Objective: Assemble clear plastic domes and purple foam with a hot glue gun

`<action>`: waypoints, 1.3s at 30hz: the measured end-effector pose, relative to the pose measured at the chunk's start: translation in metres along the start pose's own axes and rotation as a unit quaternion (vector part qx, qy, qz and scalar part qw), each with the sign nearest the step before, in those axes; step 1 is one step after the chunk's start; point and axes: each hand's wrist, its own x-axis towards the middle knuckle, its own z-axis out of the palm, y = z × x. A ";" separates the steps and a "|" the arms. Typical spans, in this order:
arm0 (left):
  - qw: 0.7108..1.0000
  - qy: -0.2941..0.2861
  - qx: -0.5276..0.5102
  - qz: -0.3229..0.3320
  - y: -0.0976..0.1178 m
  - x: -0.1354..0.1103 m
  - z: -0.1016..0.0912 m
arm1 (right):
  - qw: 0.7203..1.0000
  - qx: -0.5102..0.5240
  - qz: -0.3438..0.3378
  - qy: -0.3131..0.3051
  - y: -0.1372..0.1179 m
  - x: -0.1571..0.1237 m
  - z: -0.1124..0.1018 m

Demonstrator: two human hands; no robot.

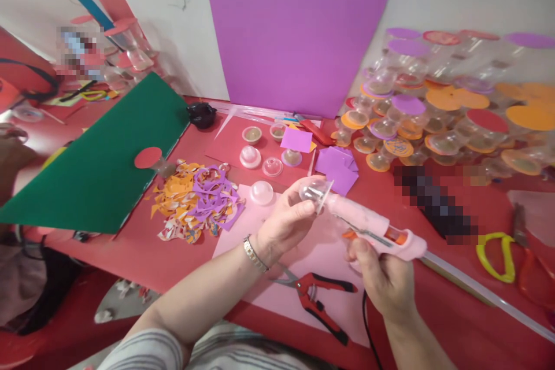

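My left hand (295, 214) has its fingers closed round a small clear plastic dome (315, 192) with a flat rim. In my right hand (384, 274) is a pink hot glue gun (362, 217) with an orange trigger; a long clear glue stick (481, 295) sticks out of its back. The gun's front end is at the dome's rim; whether they touch I cannot tell. Beneath my hands lies a pink sheet (277, 295) bearing red-handled cutters (321, 295). Another clear dome (262, 192) rests at the sheet's far edge.
Orange and purple paper scraps (197, 199) lie to the left, near a green board (113, 162). Many stacked clear cups (407, 121) with coloured discs fill the back right. Yellow-handled scissors (498, 257) lie right. A purple board (299, 52) leans on the wall.
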 end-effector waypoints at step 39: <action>0.991 -0.084 0.099 -0.016 0.002 -0.004 -0.016 | 0.938 0.206 0.266 -0.084 0.038 -0.020 0.009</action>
